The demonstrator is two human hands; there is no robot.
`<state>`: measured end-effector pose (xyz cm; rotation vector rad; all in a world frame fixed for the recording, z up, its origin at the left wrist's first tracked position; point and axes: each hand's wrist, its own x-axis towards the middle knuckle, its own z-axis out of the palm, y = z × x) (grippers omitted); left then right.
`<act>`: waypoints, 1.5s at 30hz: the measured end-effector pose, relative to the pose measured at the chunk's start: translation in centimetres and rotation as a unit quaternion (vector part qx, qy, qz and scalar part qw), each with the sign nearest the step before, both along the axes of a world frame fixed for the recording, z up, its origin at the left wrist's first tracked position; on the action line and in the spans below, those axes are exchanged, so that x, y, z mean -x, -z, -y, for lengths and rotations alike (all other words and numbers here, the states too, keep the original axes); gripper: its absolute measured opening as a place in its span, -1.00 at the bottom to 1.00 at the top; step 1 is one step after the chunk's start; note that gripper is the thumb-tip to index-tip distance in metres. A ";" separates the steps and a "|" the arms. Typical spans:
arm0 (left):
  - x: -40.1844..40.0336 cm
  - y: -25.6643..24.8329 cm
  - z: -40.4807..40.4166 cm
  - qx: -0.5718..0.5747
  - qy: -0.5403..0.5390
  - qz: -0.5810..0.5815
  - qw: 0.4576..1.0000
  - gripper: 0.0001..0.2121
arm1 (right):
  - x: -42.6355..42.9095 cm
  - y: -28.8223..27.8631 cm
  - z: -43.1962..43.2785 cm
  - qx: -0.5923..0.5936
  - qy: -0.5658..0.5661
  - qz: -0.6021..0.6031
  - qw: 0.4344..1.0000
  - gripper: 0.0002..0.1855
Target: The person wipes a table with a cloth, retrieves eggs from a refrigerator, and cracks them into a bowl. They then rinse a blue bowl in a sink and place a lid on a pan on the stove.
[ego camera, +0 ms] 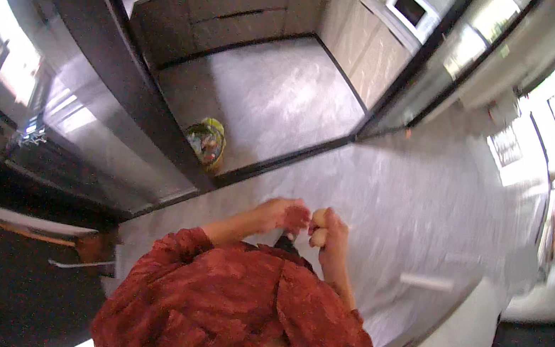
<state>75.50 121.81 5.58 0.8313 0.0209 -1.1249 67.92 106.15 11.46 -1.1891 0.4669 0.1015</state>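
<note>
My right hand is curled around two pale, rounded things that stick out on its left side. They are too blurred to tell their exact kind. My left hand is close beside it, in front of my waist, with its fingers bent towards the pale things. Blur hides whether the left hand holds anything. Both hands are above the grey floor, below the dark sill of a kitchen doorway.
A bin with a yellow-green liner and rubbish inside stands just past the dark door track, at the left. Wood-look cabinets line the kitchen, with a white microwave above. A pale tabletop is at the lower right.
</note>
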 end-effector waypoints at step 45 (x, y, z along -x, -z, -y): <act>-70.0 -4.0 -22.2 -0.055 -0.584 -0.027 0.809 -0.62 | -88.4 -0.6 -27.8 0.314 -0.607 0.431 0.589 -0.56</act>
